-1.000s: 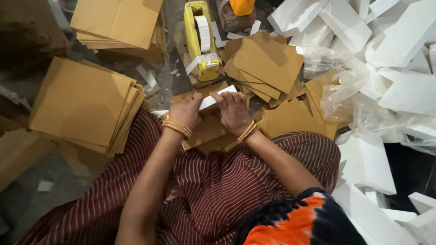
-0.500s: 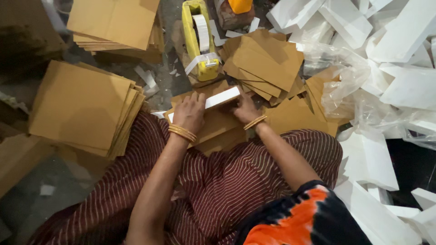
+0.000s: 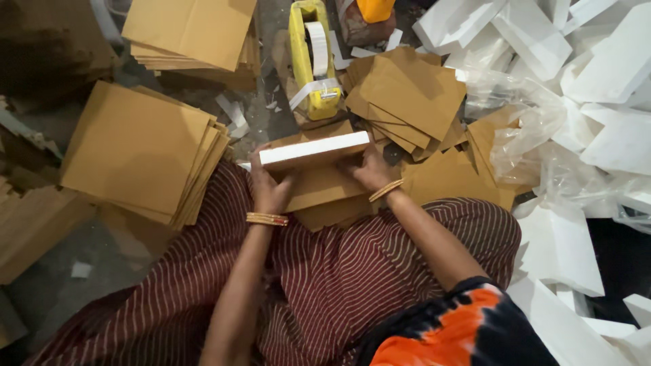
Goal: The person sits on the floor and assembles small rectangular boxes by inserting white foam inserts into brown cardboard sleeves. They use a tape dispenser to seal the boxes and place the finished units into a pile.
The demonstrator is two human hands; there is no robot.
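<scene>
Change: since half a second ago, white foam block has tipped nearer level, both hands staying on it.
Axis: long side runs 9 to 3 o'clock, right end slightly higher.
Left hand: gripping block's left end.
Right hand: holding its right end.
Place: on brown cardboard sheets over the lap, yellow tape dispenser at 12 o'clock.

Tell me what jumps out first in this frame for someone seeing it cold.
Dead centre, the left hand and right hand grip a long white foam block laid over brown cardboard sheets on the person's striped lap. Just beyond it stands a yellow tape dispenser. A big stack of cardboard sheets fills the left side, and a heap of white foam pieces with clear plastic wrap fills the right.
</scene>
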